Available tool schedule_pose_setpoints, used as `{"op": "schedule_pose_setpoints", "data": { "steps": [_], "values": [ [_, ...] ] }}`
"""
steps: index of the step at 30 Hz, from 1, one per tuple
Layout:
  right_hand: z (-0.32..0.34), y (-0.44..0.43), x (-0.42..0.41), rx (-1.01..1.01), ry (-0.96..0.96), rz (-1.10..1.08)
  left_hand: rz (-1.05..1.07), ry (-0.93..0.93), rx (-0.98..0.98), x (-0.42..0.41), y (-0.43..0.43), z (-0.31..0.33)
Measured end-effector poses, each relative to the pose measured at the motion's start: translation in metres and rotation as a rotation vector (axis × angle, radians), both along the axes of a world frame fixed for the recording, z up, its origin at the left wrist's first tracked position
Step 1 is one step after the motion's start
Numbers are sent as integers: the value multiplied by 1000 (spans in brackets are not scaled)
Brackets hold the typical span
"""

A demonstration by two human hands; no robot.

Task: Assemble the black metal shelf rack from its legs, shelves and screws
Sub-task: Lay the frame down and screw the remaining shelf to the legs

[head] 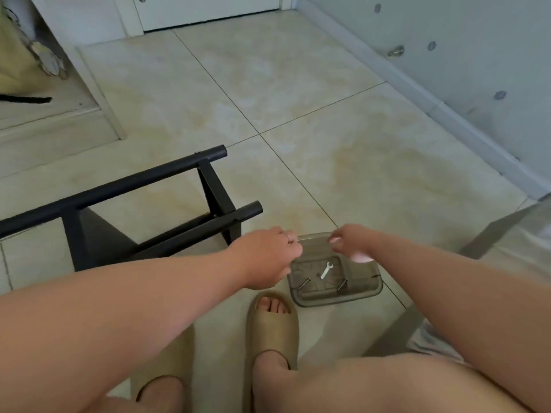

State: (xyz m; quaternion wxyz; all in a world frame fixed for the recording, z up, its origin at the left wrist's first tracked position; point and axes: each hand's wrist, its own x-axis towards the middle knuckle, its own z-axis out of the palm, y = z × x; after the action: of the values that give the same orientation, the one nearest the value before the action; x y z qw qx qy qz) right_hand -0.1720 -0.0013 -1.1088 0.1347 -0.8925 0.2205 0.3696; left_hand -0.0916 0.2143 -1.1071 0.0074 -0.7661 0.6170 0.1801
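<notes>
Seemingly, our left hand (268,257) and right hand (348,242) pinched the far rim of the light, slippery translucent grey plastic tray (366,289) of small dark screws (304,283); the stiff, heavy-looking black metal shelf rack (119,186) lay left, best gripped by its tubes.

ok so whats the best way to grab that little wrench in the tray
I'd pinch the wrench by the middle of its slim shank, coming straight down from above. It lies flat and slanted on the tray floor, so there's no way under it, and the raised walls block a sideways approach. The two screws lie apart from it, leaving room for fingertips either side.
</notes>
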Motion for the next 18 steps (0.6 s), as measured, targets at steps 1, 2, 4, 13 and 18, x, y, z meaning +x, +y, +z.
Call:
{"op": "schedule_pose_setpoints", "data": {
  "steps": [1, 2, 4, 13, 18],
  "values": [
    [-11, -3, -1, -8, 13, 8, 0, 36, 41, -3, -5, -12],
    [-22, -4, -3, -18, 23, 20, 2, 61, 77, -6, -9, -23],
    [-48, -5, -9, 6, 21, 12, 3, 99, 126, -12, -16, -46],
    [-154, -2, -38, 57, -11, 104, -111, -7, 46, -34, -23, -123],
    [-182, -2, -41, 56, -62, 212, -138, 0, -77, -33, -19, -135]
  ]
}}
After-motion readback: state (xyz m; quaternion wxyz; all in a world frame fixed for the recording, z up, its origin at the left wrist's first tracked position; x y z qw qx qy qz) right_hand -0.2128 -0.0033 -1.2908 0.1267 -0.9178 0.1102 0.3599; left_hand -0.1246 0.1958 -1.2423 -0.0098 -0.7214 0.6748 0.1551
